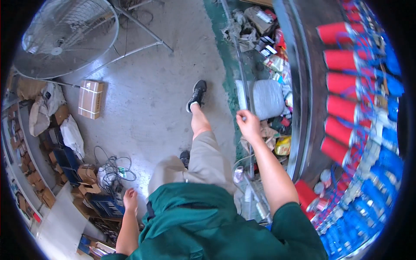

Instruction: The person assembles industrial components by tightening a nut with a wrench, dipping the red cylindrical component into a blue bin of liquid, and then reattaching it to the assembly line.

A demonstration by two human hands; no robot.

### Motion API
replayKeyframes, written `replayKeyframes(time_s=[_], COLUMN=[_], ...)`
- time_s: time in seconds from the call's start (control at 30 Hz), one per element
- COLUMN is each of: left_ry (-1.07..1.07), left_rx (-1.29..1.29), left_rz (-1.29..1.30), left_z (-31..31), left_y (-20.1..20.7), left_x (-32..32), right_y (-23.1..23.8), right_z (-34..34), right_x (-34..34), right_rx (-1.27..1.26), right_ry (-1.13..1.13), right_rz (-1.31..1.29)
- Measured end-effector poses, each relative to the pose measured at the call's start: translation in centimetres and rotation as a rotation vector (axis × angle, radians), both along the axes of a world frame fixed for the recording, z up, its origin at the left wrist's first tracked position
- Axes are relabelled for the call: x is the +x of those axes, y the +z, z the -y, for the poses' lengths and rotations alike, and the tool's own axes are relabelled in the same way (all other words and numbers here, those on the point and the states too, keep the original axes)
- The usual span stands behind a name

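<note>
My right hand [249, 125] is raised in front of me, its fingers curled in a closed pinch. A small dark grey spot shows at the fingertips, too small to name. Beneath that hand run a metal rail [239, 56] and a pale ribbed bundle [266, 99] lying among litter. My left hand [130, 200] hangs low at my left side, its fingers loosely bent, with nothing visible in it. Close by that hand lie a tangle of dark cable [113, 167] and a blue crate [106, 204].
A large wire-caged fan [56, 51] stands at the far left, near a strapped cardboard box [90, 99] on the floor. Shelves of small cartons [30, 162] line the left. On the right, a dark bench [314, 86] carries rows of red cones [340, 89] and blue parts [375, 190].
</note>
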State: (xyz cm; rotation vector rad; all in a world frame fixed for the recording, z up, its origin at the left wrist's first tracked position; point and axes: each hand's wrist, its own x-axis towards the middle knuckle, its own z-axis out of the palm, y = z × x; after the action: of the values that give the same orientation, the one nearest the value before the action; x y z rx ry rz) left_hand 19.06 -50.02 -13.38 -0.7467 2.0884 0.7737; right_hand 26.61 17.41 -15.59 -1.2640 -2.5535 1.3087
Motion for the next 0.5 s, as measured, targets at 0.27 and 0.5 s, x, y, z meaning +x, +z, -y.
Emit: replayKeyframes(time_s=[0.27, 0.5], left_ry=[-0.008, -0.022], left_rx=[-0.163, -0.268], left_rz=[0.187, 0.417], left_z=[-4.3, -10.1], left_y=[1.9, -5.6], left_x=[-1.9, -10.5], right_y=[-29.0, -47.6], right_z=[-14.9, -27.3], right_x=[-22.3, -27.8], right_rx=[0.145, 0.376], right_ry=[0.167, -0.016], right_rz=[0.271, 0.364])
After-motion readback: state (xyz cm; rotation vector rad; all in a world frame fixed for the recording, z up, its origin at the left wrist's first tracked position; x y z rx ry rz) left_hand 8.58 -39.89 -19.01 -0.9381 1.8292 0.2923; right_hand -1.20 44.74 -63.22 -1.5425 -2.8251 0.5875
